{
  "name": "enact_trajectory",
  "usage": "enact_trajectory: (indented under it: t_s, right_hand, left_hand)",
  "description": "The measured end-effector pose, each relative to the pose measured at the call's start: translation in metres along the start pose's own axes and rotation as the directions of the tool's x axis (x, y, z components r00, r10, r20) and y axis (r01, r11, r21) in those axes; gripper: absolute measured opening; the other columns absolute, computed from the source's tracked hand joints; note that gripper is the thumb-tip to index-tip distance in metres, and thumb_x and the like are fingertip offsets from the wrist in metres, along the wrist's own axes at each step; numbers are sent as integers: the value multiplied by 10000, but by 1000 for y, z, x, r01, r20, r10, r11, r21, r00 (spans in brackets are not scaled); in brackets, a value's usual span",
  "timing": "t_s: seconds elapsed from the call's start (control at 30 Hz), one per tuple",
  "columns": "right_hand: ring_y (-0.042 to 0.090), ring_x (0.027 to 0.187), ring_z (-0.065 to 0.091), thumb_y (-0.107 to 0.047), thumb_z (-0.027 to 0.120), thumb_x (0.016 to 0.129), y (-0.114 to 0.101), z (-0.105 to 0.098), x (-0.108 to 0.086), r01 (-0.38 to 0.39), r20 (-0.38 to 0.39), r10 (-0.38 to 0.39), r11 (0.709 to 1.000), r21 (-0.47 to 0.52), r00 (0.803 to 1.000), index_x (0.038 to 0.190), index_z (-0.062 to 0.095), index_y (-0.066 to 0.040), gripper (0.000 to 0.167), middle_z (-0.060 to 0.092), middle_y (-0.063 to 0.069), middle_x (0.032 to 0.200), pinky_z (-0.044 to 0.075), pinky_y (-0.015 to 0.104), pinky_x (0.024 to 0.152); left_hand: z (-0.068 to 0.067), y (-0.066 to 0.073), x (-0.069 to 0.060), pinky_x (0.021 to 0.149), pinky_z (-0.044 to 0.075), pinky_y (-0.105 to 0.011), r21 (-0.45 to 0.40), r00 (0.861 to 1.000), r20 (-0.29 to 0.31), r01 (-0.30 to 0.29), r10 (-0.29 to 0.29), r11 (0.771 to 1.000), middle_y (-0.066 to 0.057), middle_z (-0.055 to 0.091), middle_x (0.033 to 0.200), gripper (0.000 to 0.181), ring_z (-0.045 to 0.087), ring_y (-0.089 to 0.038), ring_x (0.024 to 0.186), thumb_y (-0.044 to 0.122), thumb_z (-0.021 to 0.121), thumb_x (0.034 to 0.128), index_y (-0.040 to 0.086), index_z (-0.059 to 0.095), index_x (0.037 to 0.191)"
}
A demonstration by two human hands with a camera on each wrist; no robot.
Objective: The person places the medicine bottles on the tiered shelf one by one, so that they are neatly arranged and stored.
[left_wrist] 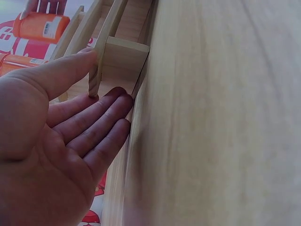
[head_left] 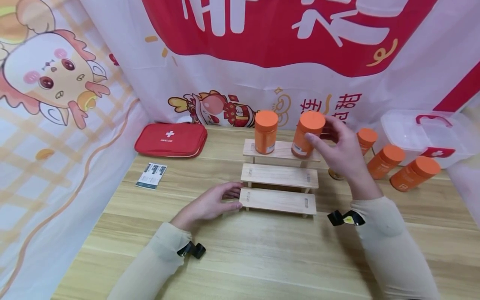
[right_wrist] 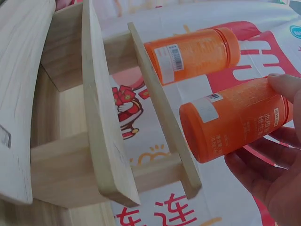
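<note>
A three-step wooden display stand rests on the table. My left hand is at the left end of its lowest step, thumb and forefinger on either edge of the plank, other fingers extended. My right hand grips an orange bottle with an orange lid, thumb on one side and fingers around the other. In the right wrist view the held bottle leans slightly, its base close to the top step, with a narrow gap showing. A matching bottle stands upright on that step's left part.
Right of the stand are more orange bottles, partly behind my right arm, and a clear box with a red handle. A red first aid pouch and a small printed card lie left. A printed cloth hangs behind.
</note>
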State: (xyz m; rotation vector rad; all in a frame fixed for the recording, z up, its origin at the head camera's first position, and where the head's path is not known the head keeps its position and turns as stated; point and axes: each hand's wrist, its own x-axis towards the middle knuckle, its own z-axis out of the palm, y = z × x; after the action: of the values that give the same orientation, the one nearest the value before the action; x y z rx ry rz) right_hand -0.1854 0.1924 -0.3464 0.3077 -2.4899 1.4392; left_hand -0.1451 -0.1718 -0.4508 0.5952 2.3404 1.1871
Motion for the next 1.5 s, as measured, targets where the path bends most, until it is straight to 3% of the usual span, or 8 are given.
enact_trajectory:
  t_s: [0.07, 0.23, 0.33, 1.0, 1.27, 1.43, 1.5]
  right_hand:
    - [255, 1265, 640, -315, 782, 1012, -1, 3, 1, 10, 10, -10, 1000, -19, 1000, 1563, 547, -142, 624, 671, 128, 1434, 530, 196, 1069]
    - [306, 1305, 635, -360, 764, 1023, 0, 9, 4, 6, 39, -5, 1000, -24, 999, 1569, 529, -130, 637, 660, 145, 1444, 537, 514, 1163]
    - [325, 1328, 621, -383, 751, 1029, 1, 12, 4, -16, 44, 16, 1000, 0, 999, 1584, 511, -138, 653, 641, 149, 1463, 513, 577, 1180]
    - [337, 1352, 597, -404, 739, 1034, 4, 13, 3, -38, 39, 37, 999, 14, 999, 1610, 488, -160, 673, 619, 143, 1497, 484, 580, 1204]
    - [330, 1380, 594, -388, 738, 1036, 8, 9, 1, -41, 36, 39, 999, 35, 999, 1618, 487, -178, 668, 599, 117, 1548, 473, 568, 1224]
    - [287, 1383, 608, -349, 747, 1036, 11, 0, -5, -26, 16, 25, 999, 34, 1000, 1608, 510, -219, 633, 617, 77, 1550, 486, 479, 1226]
    - [258, 1366, 618, -323, 753, 1034, 13, -4, -9, -10, -2, 10, 1000, 29, 1000, 1594, 528, -220, 613, 640, 73, 1524, 500, 357, 1208]
  left_hand:
    - [0, 0, 0, 1207, 508, -512, -1, 1000, 0, 1, -1, 1000, -121, 676, 1463, 620, 641, -298, 1370, 217, 743, 1039, 47, 498, 1583]
    - [0, 0, 0, 1205, 508, -514, -3, 1000, -2, 2, -2, 1000, -119, 678, 1460, 617, 643, -297, 1367, 212, 746, 1037, 45, 502, 1579]
    - [0, 0, 0, 1207, 506, -516, -8, 1000, -1, 1, -1, 1000, -122, 677, 1460, 619, 642, -299, 1368, 209, 745, 1037, 38, 500, 1579]
    - [1, 0, 1, 1203, 511, -511, 1, 1000, -13, 12, -12, 1000, -120, 682, 1450, 614, 645, -298, 1363, 200, 753, 1031, 42, 510, 1572]
    - [1, -1, 1, 1182, 529, -506, 11, 1000, -14, -24, 24, 1000, -138, 696, 1423, 608, 661, -312, 1337, 186, 757, 1025, 7, 517, 1554]
    - [1, 0, 1, 1194, 520, -510, 5, 1000, -11, -14, 14, 1000, -141, 690, 1432, 612, 654, -315, 1347, 181, 754, 1025, 14, 511, 1562]
    - [1, 1, 0, 1199, 516, -512, 5, 1000, -11, -9, 9, 1000, -140, 688, 1437, 613, 652, -313, 1351, 183, 751, 1027, 18, 508, 1565]
